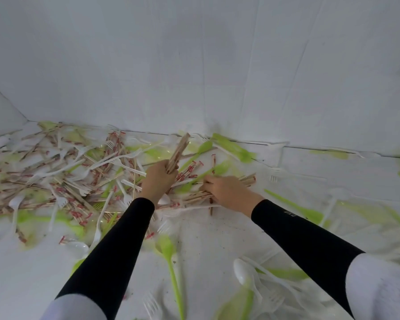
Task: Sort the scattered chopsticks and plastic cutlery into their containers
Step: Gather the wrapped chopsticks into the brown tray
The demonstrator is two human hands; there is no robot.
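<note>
Two hands are gathering: our left hand (158, 179) is gripping an upright bundle of tan wooden chopsticks (179, 150) at frame centre, fingers curled round it; our right hand (224, 189) is pinching loose red-banded wooden chopsticks (248, 179) just right of centre. Next, we judge, we are adding these, then seeking a container, none in view.

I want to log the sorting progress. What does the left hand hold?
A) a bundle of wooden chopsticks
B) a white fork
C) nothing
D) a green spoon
A: the left hand grips a bundle of wooden chopsticks, which sticks up out of its fist.
</note>
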